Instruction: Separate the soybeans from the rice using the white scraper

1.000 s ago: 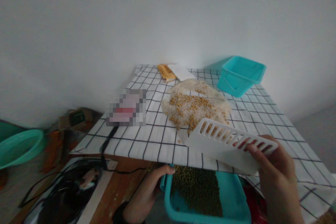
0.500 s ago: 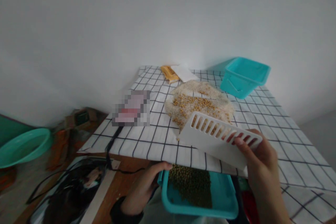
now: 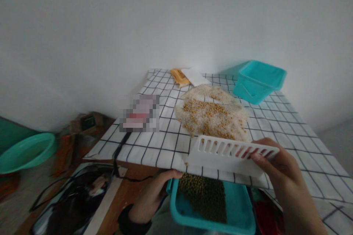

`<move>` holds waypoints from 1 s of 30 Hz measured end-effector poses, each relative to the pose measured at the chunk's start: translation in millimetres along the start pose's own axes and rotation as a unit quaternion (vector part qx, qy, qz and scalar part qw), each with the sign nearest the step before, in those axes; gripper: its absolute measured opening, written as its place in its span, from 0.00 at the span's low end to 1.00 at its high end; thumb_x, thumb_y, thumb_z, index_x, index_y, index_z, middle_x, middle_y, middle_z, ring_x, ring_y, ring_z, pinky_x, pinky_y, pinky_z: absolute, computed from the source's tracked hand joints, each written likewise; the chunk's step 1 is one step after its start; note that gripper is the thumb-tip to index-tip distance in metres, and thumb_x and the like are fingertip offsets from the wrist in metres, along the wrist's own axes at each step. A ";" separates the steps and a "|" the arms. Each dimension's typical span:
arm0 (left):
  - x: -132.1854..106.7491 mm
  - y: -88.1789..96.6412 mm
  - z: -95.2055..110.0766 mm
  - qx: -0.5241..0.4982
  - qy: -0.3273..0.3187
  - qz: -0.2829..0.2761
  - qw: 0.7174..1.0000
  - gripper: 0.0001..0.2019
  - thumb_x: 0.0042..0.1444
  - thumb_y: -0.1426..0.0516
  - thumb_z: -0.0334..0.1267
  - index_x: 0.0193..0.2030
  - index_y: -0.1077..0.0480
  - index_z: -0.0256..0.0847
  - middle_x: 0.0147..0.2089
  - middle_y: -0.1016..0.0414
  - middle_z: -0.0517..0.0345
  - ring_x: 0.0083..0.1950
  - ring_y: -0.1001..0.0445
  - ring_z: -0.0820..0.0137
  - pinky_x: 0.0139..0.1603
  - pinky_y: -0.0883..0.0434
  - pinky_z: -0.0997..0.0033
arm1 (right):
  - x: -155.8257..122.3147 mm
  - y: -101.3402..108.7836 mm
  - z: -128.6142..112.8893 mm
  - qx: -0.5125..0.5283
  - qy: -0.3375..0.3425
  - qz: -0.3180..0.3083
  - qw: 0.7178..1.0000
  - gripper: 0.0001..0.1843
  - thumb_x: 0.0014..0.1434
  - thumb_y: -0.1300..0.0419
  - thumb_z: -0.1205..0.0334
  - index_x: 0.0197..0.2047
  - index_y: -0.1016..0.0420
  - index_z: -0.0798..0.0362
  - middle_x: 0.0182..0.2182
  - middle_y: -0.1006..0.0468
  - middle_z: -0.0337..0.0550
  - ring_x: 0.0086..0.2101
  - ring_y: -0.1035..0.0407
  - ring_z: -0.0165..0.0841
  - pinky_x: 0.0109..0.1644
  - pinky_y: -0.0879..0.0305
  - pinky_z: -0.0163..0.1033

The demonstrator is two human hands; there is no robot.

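My right hand [image 3: 278,163] is closed around the right end of a white slotted plastic strip [image 3: 223,165], its thumb over the slots. The strip stands on the table's front edge, just before a spread of pale grains [image 3: 190,117] mixed with yellow beans [image 3: 217,108]. Below the edge, my left hand [image 3: 162,187] grips the left rim of a turquoise basin [image 3: 212,224], thumb on top. Green and yellowish beans [image 3: 204,198] lie in the basin's left and middle part. The left hand's fingers are mostly hidden.
A turquoise bin [image 3: 256,82] stands tilted at the back right of the checked tablecloth [image 3: 162,143]. A yellow packet [image 3: 179,77] and a white packet [image 3: 195,77] lie at the back. A blurred-out item [image 3: 139,114] is at left. A green tub [image 3: 27,152] sits low on the left.
My right hand has brought the slotted strip nearer to the table's front edge and turned it more level, uncovering more of the grains and beans. The left hand still grips the basin.
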State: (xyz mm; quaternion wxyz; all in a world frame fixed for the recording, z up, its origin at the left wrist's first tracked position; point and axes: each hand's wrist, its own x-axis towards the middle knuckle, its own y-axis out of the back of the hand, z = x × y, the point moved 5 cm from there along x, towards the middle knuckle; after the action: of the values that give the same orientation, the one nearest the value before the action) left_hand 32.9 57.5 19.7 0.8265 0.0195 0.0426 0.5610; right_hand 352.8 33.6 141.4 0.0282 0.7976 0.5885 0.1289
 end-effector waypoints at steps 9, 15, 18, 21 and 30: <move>-1.9 -1.9 -0.2 -0.071 0.013 0.016 0.997 0.18 0.52 0.35 0.29 0.45 0.17 0.58 0.46 0.14 0.65 0.45 0.19 0.64 0.49 0.25 0.70 | 0.7 29.9 27.9 0.057 -0.033 0.149 0.987 0.13 0.53 0.29 0.54 0.39 0.23 0.50 0.32 0.22 0.40 0.29 0.30 0.33 0.28 0.37 0.35; -0.2 -2.2 -21.2 -0.081 0.082 0.041 0.992 0.11 0.50 0.34 0.34 0.41 0.16 0.49 0.43 0.15 0.57 0.44 0.21 0.61 0.47 0.25 0.67 | 18.7 32.1 25.5 0.086 0.036 0.236 0.967 0.15 0.48 0.26 0.55 0.34 0.25 0.52 0.29 0.22 0.39 0.28 0.29 0.32 0.32 0.37 0.37; 4.6 -17.7 -21.4 -0.140 0.168 0.050 0.975 0.06 0.52 0.36 0.40 0.34 0.17 0.45 0.37 0.16 0.55 0.39 0.22 0.62 0.41 0.25 0.68 | 17.7 37.9 17.7 0.115 0.057 0.272 0.954 0.13 0.50 0.28 0.56 0.33 0.24 0.52 0.30 0.21 0.39 0.31 0.27 0.34 0.37 0.35 0.39; 4.7 -30.8 -15.7 -0.169 0.208 0.041 0.962 0.09 0.54 0.39 0.44 0.31 0.18 0.45 0.33 0.18 0.54 0.36 0.23 0.61 0.37 0.25 0.66 | 12.7 47.3 7.4 0.119 0.101 0.312 0.937 0.10 0.52 0.30 0.58 0.32 0.24 0.52 0.31 0.20 0.39 0.34 0.26 0.34 0.42 0.33 0.41; 0.7 -18.9 -15.7 -0.067 0.124 0.047 0.989 0.09 0.43 0.34 0.37 0.35 0.17 0.49 0.38 0.15 0.55 0.39 0.20 0.58 0.40 0.23 0.64 | 11.9 49.4 19.6 0.079 0.061 0.281 0.954 0.14 0.49 0.27 0.55 0.35 0.24 0.52 0.30 0.20 0.40 0.31 0.27 0.35 0.36 0.34 0.40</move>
State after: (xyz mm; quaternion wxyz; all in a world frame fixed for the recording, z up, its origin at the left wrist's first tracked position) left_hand 49.2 50.9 2.6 0.7867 -0.1034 0.1064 0.5992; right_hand 406.8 31.8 134.3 -0.1085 0.9211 0.3494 0.1329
